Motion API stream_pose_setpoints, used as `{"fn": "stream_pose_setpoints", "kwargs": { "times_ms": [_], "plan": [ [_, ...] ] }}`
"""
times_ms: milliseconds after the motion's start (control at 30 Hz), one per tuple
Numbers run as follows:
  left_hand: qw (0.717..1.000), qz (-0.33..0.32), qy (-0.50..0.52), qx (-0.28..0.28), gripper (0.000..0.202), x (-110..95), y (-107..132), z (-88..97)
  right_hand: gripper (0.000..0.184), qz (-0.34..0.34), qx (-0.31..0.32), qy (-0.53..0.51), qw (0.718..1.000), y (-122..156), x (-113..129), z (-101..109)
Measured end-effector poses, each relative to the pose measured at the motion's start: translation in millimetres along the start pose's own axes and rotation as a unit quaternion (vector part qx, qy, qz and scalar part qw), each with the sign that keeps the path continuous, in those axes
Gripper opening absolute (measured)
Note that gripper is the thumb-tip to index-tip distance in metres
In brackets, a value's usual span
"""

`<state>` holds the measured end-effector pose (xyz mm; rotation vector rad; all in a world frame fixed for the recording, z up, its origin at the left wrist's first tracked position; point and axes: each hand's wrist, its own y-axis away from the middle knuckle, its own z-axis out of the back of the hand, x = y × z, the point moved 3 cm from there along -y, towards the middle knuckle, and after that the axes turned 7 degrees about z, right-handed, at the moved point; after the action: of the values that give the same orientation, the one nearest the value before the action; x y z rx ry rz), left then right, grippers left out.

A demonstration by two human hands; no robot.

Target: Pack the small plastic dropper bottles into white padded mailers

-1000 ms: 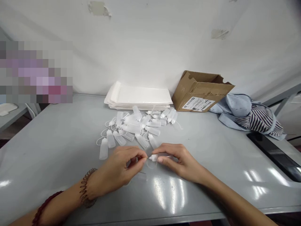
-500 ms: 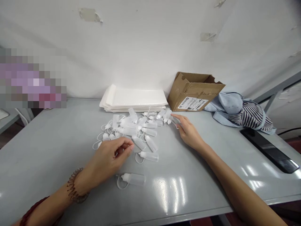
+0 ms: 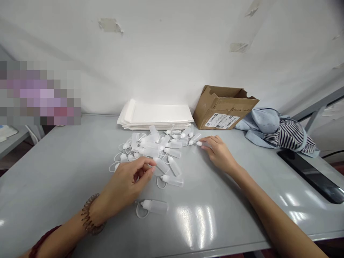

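We judge the small translucent white plastic squeeze bottle (image 3: 200, 143) to be almost weightless, with a soft wall that dents under pressure. It looks smooth enough to skid on the flat grey table (image 3: 67, 172), and it is hardly fragile. The sound place to take it is across the body, between thumb and forefinger. The thin loop that tethers the cap is a poorer hold (it would let the bottle swing). The bottle lies on its side at the right edge of the loose heap of matching little bottles (image 3: 154, 148), in front of the open brown cardboard box (image 3: 224, 107). Its pointed white cap faces the heap. It is milky and slim, and we cannot make out any contents.

The right hand (image 3: 220, 154) reaches to it, fingers closed lightly on its body end. The left hand (image 3: 126, 184) rests at the near edge of the heap with its fingers curled and the tips close together. We cannot tell whether they pinch anything.

Two more bottles lie apart from the heap towards us, one just right of the left hand (image 3: 173, 180) and one nearer the table's front (image 3: 156, 206). A flat stack of white sheets (image 3: 158, 115) sits against the wall.
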<state>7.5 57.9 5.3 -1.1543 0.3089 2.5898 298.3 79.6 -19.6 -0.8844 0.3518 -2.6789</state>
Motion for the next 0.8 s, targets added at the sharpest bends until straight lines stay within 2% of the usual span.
{"fn": "stream_pose_setpoints", "kwargs": {
  "times_ms": [100,200,300,367,433,567,800],
  "plan": [
    [1.0,-0.017,0.0,0.003,0.018,-2,0,-1.0,0.028,-0.025,0.023,-0.056,0.998,5,21,3],
    [1.0,-0.027,0.002,0.017,0.018,-1,0,-3.2,0.03,-0.028,0.083,-0.163,0.983,11,46,0],
    [1.0,-0.022,0.002,0.018,0.019,0,0,-4.3,0.026,-0.068,0.123,-0.369,0.919,19,63,-8],
    [0.999,-0.03,0.007,0.025,0.021,0,0,-4.8,0.024,-0.085,0.138,-0.442,0.882,23,72,-12],
    [0.998,-0.044,0.017,0.048,0.025,-2,0,-6.1,0.023,-0.095,0.156,-0.468,0.865,27,79,-15],
    [0.993,-0.067,0.038,0.088,0.031,-7,2,-9.0,0.02,-0.106,0.175,-0.477,0.855,30,89,-16],
    [0.994,-0.084,0.017,0.065,0.017,-10,4,-7.7,0.02,-0.11,0.168,-0.458,0.866,30,88,-19]
  ]
}}
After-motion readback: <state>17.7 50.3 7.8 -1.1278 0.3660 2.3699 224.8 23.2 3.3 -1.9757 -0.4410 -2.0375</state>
